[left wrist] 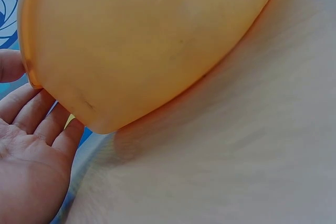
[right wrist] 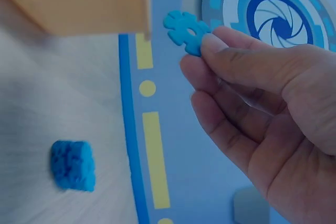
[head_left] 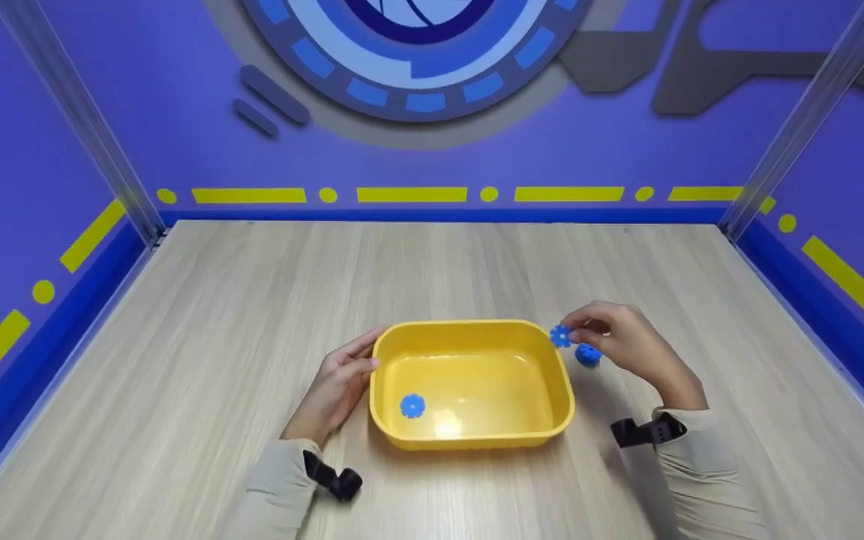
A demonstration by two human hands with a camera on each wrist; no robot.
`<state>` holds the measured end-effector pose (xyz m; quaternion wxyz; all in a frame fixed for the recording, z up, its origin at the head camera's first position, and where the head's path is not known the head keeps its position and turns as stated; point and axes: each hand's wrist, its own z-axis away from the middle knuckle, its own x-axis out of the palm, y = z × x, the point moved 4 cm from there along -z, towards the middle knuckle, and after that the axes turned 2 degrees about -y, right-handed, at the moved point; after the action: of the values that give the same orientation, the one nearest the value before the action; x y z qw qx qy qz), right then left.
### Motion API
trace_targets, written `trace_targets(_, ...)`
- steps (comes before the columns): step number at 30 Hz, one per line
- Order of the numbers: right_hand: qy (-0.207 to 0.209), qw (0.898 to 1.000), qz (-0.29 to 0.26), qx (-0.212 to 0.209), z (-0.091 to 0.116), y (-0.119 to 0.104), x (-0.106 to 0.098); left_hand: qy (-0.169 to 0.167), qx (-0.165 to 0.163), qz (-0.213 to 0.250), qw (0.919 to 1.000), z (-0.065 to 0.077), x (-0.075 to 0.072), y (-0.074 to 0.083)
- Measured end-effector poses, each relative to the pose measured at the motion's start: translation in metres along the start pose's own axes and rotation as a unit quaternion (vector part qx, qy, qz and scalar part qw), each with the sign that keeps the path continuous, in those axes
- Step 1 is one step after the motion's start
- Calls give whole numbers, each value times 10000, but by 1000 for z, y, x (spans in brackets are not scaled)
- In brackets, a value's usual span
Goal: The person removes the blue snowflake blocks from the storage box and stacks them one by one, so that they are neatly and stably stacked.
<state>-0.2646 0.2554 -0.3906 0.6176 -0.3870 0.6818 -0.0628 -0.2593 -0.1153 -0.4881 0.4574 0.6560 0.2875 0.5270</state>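
Observation:
A yellow plastic tub (head_left: 469, 438) sits on the table in the head view. My left hand (head_left: 338, 386) holds it by the left side, thumb at the rim and fingers against the outer wall; the left wrist view shows that wall (left wrist: 147, 40) close up. Inside the tub, near its front left, lies a blue snowflake disc (head_left: 412, 406). Between thumb and forefinger my right hand (head_left: 623, 341) pinches another blue snowflake disc (right wrist: 187, 31), just off the tub's right rim. Below that hand, a short stack of blue discs (right wrist: 73, 165) stands on the table.
The wood-grain table (head_left: 289, 270) stretches around the tub. Blue patterned panels (head_left: 432, 169) rise behind it and on both sides, with metal corner posts (head_left: 799, 120). A black wrist strap with a camera (head_left: 649, 432) is worn on each sleeve.

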Motion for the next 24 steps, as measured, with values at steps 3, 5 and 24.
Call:
trace_targets(3,62,9998,-36,186,2,9,-2,2,10,-7,10000,0,0,1)
trace_targets(5,71,9994,-56,343,3,15,-3,-3,13,-27,10000,0,1,1)
trace_targets(24,-68,9866,-228,1615,12,61,-1,-46,-22,-86,9999,0,-1,0)
